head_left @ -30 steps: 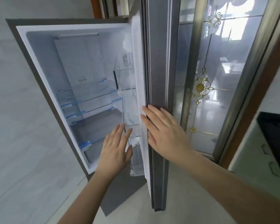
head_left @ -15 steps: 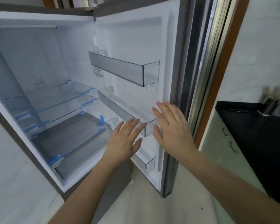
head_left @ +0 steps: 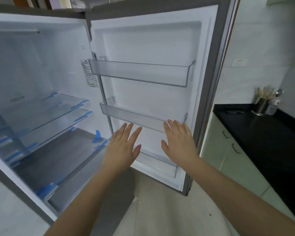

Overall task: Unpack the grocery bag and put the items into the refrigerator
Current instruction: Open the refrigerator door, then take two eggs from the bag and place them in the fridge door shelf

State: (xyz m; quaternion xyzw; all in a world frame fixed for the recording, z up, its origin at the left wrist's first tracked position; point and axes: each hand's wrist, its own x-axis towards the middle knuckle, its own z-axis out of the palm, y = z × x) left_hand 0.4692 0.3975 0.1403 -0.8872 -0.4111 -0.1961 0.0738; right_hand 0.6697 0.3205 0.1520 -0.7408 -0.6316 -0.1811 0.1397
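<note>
The refrigerator stands open with its door swung fully out to the right, inner face toward the camera. Inside the cabinet sit glass shelves with blue tape still on their edges, and the door carries three clear door bins, the top bin, the middle bin and a lower bin. All of them look bare. To the right runs a black worktop over pale green cabinets, with a metal utensil holder and a small dark flat object near its back edge.

The step in hand appears to be getting the door wide enough to load. To do it well, the door should be left well clear of the shelves and steady on its hinge, so both hands are free to go back for the groceries.

The left hand and the right hand are both raised in front of the lower part of the door, fingers straight and spread, each grip apart and holding nothing. The right fingertips lie just at the front of the middle bin; whether they touch it I cannot tell. The left hand hovers near the hinge side, apart from the door.

The grocery bag and its items are not in view, so nothing lies near either grip; the hands must leave the refrigerator to fetch them.
</note>
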